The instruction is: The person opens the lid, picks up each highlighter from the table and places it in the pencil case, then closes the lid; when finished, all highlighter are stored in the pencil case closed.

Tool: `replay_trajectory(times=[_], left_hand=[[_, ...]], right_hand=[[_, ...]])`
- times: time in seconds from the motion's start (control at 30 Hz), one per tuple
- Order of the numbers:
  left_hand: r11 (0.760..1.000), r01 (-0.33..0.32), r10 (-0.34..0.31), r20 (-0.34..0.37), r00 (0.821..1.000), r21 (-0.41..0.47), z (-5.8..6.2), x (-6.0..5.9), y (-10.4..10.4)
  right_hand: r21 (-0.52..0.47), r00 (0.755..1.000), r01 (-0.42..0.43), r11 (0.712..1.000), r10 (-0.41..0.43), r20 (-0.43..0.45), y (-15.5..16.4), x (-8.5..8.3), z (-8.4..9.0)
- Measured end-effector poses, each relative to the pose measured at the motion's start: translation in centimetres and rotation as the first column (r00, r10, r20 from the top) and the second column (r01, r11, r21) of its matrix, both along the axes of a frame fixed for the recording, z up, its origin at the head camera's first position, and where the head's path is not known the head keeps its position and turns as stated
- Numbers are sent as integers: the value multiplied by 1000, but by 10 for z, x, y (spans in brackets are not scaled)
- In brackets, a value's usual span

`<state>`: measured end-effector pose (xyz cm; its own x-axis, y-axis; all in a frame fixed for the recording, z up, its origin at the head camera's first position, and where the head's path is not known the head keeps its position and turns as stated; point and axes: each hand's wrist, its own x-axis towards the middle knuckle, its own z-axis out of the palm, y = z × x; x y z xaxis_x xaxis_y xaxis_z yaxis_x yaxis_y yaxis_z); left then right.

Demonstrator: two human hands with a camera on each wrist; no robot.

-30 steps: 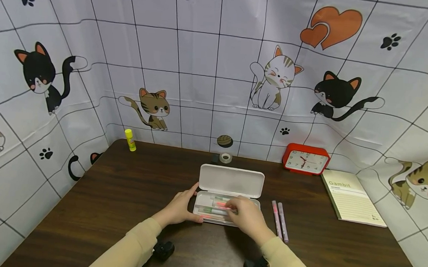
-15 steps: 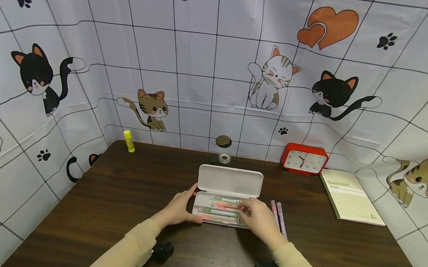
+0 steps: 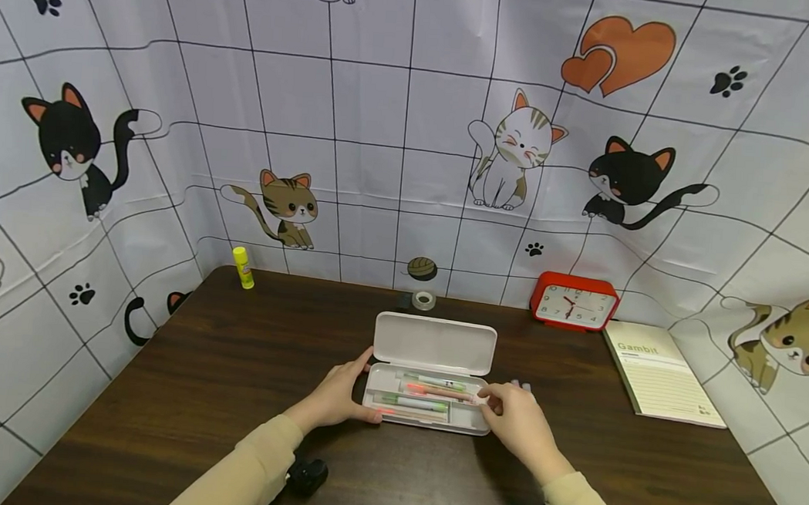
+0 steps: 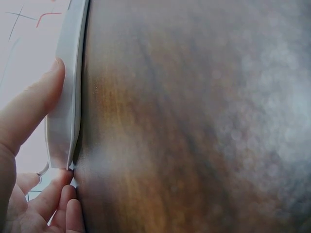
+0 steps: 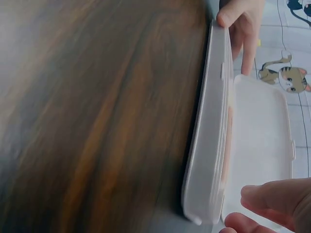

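Observation:
A white pencil case (image 3: 433,345) lies on the desk with its lid raised at the back. Inside are several pens (image 3: 427,390) with green, white and coral-pink parts. My left hand (image 3: 335,391) grips the left end of the case, thumb at the front corner and fingers round the side. At the right end is my right hand (image 3: 521,423), its thumb and fingertips bent loosely over the case's edge. In the right wrist view a gap shows between thumb (image 5: 260,194) and fingers, with nothing seen between them. Two pens right of the case are mostly hidden behind this hand.
Behind the case stands a tape roll (image 3: 423,300) beside a small dark block (image 3: 405,300). A red clock (image 3: 575,301) and a notepad (image 3: 661,372) are at the back right; a yellow glue stick (image 3: 243,267) is at the far left corner of the dark desk (image 3: 268,329).
My right hand has moved rightward from over the pens to the right end of the case, uncovering the pens inside and covering most of the two outside. The left hand keeps its grip.

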<state>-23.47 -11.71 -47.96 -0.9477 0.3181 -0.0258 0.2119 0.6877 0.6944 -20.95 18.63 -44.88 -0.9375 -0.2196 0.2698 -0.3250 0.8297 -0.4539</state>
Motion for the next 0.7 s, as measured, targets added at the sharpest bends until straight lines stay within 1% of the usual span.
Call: replay_trajectory(times=[0.37, 0.5, 0.7], left_hand=[[1000, 7, -7, 6, 1000, -21, 1, 0, 1], [1000, 8, -8, 6, 1000, -18, 1, 0, 1], [1000, 4, -4, 6, 1000, -14, 1, 0, 0]], right_hand=[[21, 996, 78, 997, -79, 48, 36, 5, -8], [17, 993, 107, 994, -107, 47, 50, 6, -9], [17, 990, 128, 992, -129, 63, 64, 5, -12]])
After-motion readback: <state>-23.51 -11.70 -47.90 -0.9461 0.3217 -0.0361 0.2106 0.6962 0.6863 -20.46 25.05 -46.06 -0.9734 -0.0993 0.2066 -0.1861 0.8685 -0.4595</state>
